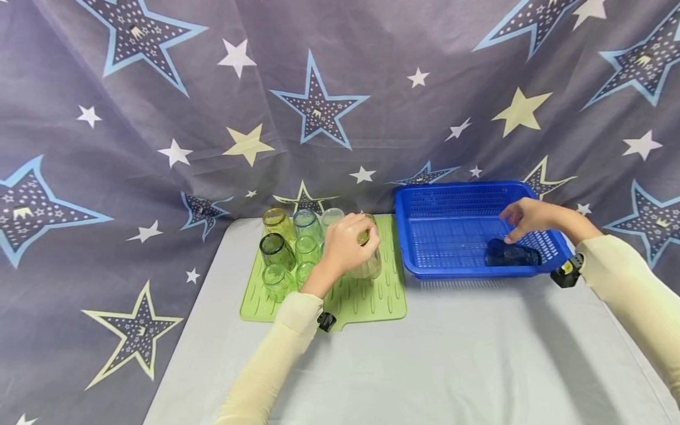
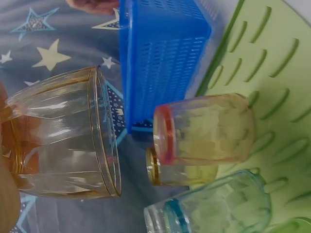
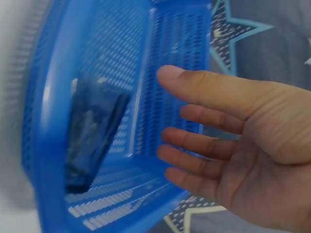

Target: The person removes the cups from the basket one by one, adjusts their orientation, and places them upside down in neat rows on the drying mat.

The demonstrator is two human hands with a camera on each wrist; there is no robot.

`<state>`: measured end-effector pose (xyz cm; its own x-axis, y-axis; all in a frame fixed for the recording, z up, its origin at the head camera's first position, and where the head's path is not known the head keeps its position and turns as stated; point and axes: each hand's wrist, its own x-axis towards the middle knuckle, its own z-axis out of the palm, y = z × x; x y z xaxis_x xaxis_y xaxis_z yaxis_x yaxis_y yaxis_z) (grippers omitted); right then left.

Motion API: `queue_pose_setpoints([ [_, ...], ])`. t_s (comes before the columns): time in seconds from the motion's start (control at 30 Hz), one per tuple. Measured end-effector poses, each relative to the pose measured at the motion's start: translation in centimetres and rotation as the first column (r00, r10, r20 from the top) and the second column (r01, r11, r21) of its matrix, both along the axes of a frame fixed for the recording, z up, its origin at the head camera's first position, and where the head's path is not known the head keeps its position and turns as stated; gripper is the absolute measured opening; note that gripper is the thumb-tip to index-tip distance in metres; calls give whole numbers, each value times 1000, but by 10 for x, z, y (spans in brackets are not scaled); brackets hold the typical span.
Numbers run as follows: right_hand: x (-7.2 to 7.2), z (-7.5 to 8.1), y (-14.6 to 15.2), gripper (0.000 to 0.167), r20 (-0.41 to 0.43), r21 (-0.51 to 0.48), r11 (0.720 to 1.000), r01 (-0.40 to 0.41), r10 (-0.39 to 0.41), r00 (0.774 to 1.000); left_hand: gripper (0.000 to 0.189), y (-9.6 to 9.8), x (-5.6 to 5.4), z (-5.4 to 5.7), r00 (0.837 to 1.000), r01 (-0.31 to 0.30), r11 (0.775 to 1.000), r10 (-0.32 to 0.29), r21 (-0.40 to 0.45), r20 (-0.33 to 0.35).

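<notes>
My left hand (image 1: 347, 245) grips an amber-tinted clear glass tumbler (image 2: 63, 141) over the right part of the green drying mat (image 1: 366, 304). Its wide rim faces away from the palm in the left wrist view. Close by on the mat stand a pink-rimmed glass (image 2: 209, 128) and a blue-tinted glass (image 2: 218, 204). Over the blue plastic basket (image 1: 443, 236), my right hand (image 1: 528, 217) has its fingers extended and holds nothing. Just below it, a dark glass (image 1: 512, 254) lies on its side in the basket's front right corner.
Several coloured glasses fill the mat's left half, among them an amber one (image 1: 277, 224), a dark green one (image 1: 277, 251) and a light green one (image 1: 278, 281). A star-patterned curtain (image 1: 340, 171) hangs behind the white table (image 1: 451, 354).
</notes>
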<state>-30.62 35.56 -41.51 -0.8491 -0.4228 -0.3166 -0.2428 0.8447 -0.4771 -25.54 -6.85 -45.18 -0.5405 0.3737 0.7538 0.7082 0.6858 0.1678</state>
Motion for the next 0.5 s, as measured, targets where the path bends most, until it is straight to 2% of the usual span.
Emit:
queue_pose_setpoints([
  [0.23,3,-23,17,62,25,74,995,-63,61,998,18,-13,6,-14,999,-23,999,23,-23,29],
  [0.5,8,-34,23,56,55,169,983,-65,56,997,16,-28,13,-34,993,-40,997,47,-61,109],
])
